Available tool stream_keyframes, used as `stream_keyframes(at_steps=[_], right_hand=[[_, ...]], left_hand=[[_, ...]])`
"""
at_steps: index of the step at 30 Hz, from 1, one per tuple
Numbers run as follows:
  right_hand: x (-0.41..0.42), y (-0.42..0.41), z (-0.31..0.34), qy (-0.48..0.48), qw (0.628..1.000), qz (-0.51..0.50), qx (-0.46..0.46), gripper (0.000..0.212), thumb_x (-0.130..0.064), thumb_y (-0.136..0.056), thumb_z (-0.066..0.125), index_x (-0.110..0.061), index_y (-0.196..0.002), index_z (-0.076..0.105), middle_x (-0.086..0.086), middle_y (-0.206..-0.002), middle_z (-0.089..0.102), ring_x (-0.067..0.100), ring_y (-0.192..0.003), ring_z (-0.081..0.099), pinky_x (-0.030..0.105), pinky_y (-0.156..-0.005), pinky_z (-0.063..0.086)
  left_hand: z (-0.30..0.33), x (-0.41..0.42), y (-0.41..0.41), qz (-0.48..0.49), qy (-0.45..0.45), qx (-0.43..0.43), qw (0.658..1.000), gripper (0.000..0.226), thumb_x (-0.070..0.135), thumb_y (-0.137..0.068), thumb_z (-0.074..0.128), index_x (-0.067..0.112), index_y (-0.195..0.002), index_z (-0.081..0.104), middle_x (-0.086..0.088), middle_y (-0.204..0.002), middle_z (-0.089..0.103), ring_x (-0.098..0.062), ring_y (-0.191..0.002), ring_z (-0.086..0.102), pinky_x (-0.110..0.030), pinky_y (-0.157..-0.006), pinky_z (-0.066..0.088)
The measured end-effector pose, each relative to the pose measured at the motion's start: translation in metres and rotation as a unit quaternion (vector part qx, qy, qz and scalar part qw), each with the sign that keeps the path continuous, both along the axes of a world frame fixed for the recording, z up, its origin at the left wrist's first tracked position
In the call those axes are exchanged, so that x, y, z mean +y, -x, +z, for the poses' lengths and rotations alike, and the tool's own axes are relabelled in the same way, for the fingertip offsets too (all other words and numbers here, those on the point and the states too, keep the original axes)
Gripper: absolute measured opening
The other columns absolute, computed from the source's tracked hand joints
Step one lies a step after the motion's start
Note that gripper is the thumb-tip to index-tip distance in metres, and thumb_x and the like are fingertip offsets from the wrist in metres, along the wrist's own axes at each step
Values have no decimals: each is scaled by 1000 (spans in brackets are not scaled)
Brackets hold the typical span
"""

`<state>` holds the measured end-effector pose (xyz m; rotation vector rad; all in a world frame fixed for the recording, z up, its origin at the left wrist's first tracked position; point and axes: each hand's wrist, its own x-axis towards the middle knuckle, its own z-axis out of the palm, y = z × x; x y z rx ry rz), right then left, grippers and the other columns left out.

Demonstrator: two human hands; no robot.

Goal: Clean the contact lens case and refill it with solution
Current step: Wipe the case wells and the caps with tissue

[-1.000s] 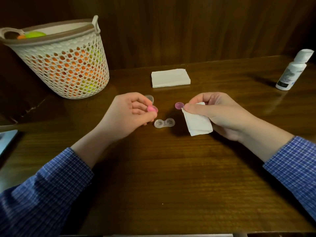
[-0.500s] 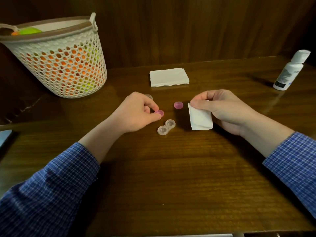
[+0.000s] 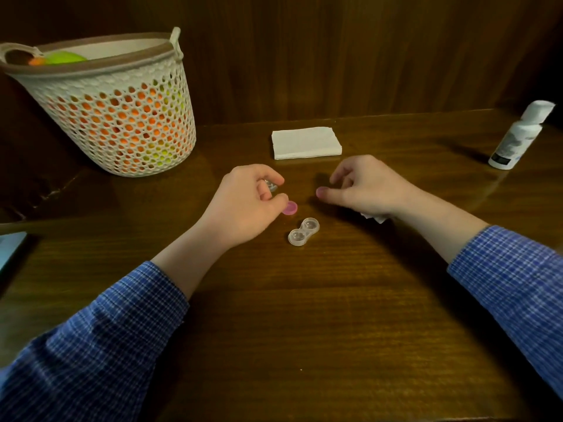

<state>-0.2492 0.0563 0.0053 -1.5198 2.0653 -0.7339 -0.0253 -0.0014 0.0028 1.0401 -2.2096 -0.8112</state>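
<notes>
The clear twin-well lens case [image 3: 303, 232] lies open on the wooden table [image 3: 304, 315], between my hands. My left hand [image 3: 243, 202] pinches a pink cap [image 3: 289, 207] at the thumb tip, just up and left of the case. A small clear object [image 3: 271, 186] shows between that hand's fingers. My right hand [image 3: 365, 187] is lowered over the second pink cap [image 3: 319, 192], thumb tip on it and fingers curled. A crumpled white tissue [image 3: 376, 218] sticks out from under its palm. The white solution bottle [image 3: 515, 138] stands closed at the far right.
A stack of folded white tissues [image 3: 306, 143] lies behind my hands. A white mesh basket [image 3: 122, 117] with orange and green items stands at the back left. A dark wooden wall runs along the table's far edge. A grey flat object [image 3: 10, 248] shows at the left edge.
My right hand dropped to the table over the second pink cap, and the tissue is now tucked under its palm. My left hand moved slightly forward with its pink cap. The case turned a little.
</notes>
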Motion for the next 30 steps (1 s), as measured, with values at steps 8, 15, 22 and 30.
stream_keyframes(at_steps=[8, 15, 22, 30], right_hand=[[-1, -12, -5, 59, 996, 18, 65, 19, -45, -84, 81, -29, -85, 71, -4, -66, 72, 17, -57, 71, 20, -41, 50], [44, -28, 13, 256, 954, 145, -50, 21, -40, -83, 82, -26, -97, 75, -2, -67, 66, 13, -58, 62, 21, -56, 54], [54, -35, 20, 270, 944, 175, -72, 19, -20, -85, 84, -15, -101, 75, 0, -67, 62, 5, -57, 56, 12, -57, 44], [54, -33, 21, 275, 932, 201, -124, 23, -15, -86, 83, -10, -106, 72, 6, -69, 62, 4, -55, 55, 12, -58, 45]], left_hand=[[-2, 0, -1, 13, -29, 43, 999, 19, 16, -96, 71, 24, -113, 72, 8, -62, 62, 1, -52, 57, -5, -64, 50], [12, 14, 0, -109, -441, 145, 879, 27, 30, -96, 64, 10, -111, 74, -12, -91, 73, -9, -62, 55, -21, -49, 42], [14, 17, -3, -231, -530, 186, 795, 33, 36, -96, 56, 11, -108, 73, -4, -92, 61, -11, -70, 51, -23, -58, 44], [12, 20, -2, -280, -553, 205, 757, 32, 33, -99, 53, 12, -118, 68, 0, -93, 59, -10, -76, 50, -25, -67, 43]])
